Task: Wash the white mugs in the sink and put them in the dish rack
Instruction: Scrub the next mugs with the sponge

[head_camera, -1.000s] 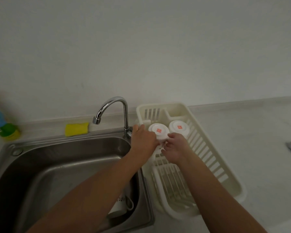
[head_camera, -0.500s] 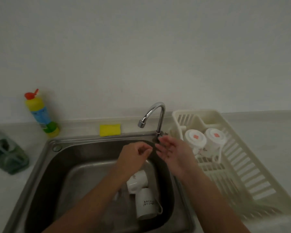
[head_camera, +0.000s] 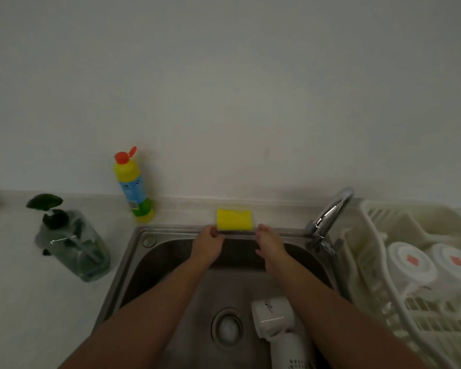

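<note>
Two white mugs (head_camera: 273, 319) (head_camera: 290, 352) lie on their sides in the steel sink (head_camera: 133, 265), right of the drain and partly under my right forearm. Two more white mugs (head_camera: 410, 265) (head_camera: 455, 262) stand upside down in the cream dish rack (head_camera: 367, 217) at the right. A yellow sponge (head_camera: 234, 219) lies on the sink's back ledge. My left hand (head_camera: 208, 246) is at its front left corner with fingers loosely curled, and my right hand (head_camera: 270, 246) is at its front right corner with fingers relaxed. Neither hand holds anything; contact with the sponge is unclear.
The chrome faucet (head_camera: 330, 214) rises at the sink's back right corner, beside the rack. A yellow and blue bottle with a red flip cap (head_camera: 133, 187) stands against the wall. A clear pump dispenser (head_camera: 69, 243) sits on the counter left of the sink.
Both hands left the mugs in the rack and moved left across the sink to the sponge on the back ledge. My view swung left and down.
</note>
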`<control>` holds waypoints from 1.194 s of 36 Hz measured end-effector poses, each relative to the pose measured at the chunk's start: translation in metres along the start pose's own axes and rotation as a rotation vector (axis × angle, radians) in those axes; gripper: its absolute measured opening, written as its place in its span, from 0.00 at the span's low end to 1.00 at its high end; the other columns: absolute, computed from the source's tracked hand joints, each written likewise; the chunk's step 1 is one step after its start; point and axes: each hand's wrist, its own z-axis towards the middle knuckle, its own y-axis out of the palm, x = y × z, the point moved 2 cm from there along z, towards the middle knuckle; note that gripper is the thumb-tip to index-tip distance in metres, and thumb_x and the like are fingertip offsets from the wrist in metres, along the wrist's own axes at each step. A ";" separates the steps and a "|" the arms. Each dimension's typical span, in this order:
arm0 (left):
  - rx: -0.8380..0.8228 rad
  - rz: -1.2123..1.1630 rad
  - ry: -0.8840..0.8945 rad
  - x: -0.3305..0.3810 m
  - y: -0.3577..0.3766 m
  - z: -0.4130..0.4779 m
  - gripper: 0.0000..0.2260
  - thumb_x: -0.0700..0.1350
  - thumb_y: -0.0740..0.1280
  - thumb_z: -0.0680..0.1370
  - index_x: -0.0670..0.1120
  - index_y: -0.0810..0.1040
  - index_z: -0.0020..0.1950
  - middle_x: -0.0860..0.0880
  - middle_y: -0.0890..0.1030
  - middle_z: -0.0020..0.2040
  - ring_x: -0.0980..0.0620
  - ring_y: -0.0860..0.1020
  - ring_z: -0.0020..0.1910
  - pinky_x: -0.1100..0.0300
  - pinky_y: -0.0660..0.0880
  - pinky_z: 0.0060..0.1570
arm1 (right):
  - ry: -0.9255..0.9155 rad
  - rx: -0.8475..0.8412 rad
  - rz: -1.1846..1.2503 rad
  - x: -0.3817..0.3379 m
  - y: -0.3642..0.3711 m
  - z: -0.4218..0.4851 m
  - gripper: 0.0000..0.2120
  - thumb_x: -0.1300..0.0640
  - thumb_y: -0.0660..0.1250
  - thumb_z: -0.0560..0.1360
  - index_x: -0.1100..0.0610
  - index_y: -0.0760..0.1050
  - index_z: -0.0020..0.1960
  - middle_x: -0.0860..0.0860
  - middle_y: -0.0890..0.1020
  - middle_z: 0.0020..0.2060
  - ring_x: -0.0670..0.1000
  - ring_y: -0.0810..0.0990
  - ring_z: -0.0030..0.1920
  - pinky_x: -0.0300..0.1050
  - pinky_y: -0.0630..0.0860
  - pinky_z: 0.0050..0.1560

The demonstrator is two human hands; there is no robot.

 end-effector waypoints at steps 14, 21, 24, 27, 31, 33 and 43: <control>-0.041 -0.327 -0.185 0.000 0.017 0.048 0.11 0.39 0.64 0.79 0.47 0.78 0.60 0.43 0.81 0.51 0.44 0.79 0.49 0.54 0.78 0.51 | 0.114 0.031 0.081 -0.001 0.031 0.057 0.11 0.58 0.67 0.78 0.59 0.73 0.59 0.59 0.76 0.54 0.56 0.74 0.49 0.50 0.72 0.52; -0.129 -0.537 -0.251 -0.004 0.002 0.018 0.09 0.40 0.61 0.81 0.49 0.76 0.59 0.49 0.77 0.44 0.53 0.74 0.40 0.61 0.73 0.40 | 0.244 -0.087 0.246 -0.001 0.048 0.036 0.15 0.68 0.64 0.75 0.58 0.69 0.60 0.59 0.73 0.54 0.56 0.74 0.50 0.48 0.75 0.48; -0.140 -0.552 -0.221 -0.012 -0.021 -0.006 0.10 0.41 0.61 0.82 0.50 0.76 0.61 0.49 0.78 0.47 0.53 0.74 0.41 0.60 0.73 0.42 | 0.293 -0.185 0.311 0.002 0.061 0.011 0.09 0.67 0.61 0.74 0.58 0.71 0.52 0.59 0.74 0.47 0.55 0.74 0.43 0.47 0.75 0.41; -0.134 -0.523 -0.179 -0.020 -0.052 -0.035 0.10 0.43 0.63 0.82 0.49 0.78 0.62 0.47 0.80 0.51 0.52 0.76 0.44 0.59 0.73 0.42 | 0.304 -0.280 0.396 0.000 0.080 -0.017 0.10 0.67 0.57 0.74 0.61 0.70 0.55 0.60 0.75 0.45 0.58 0.75 0.44 0.50 0.76 0.45; -0.046 -0.460 -0.069 -0.023 -0.103 -0.078 0.06 0.43 0.65 0.81 0.52 0.79 0.54 0.49 0.81 0.47 0.54 0.76 0.43 0.59 0.72 0.44 | 0.272 -0.380 0.436 -0.010 0.115 -0.055 0.16 0.69 0.53 0.75 0.63 0.66 0.62 0.62 0.75 0.49 0.62 0.75 0.47 0.58 0.73 0.59; 0.050 -0.411 0.027 -0.018 -0.132 -0.099 0.07 0.43 0.66 0.80 0.53 0.80 0.55 0.53 0.82 0.45 0.57 0.78 0.41 0.61 0.73 0.43 | 0.256 -0.436 0.436 -0.020 0.134 -0.077 0.15 0.70 0.52 0.77 0.63 0.65 0.62 0.63 0.75 0.50 0.62 0.75 0.48 0.58 0.73 0.57; 0.471 0.139 0.266 -0.016 -0.243 -0.145 0.26 0.44 0.66 0.80 0.48 0.63 0.78 0.48 0.66 0.76 0.49 0.67 0.72 0.52 0.66 0.70 | 0.211 -0.638 0.402 -0.059 0.226 -0.160 0.18 0.67 0.56 0.79 0.61 0.63 0.68 0.62 0.75 0.49 0.60 0.77 0.47 0.56 0.77 0.56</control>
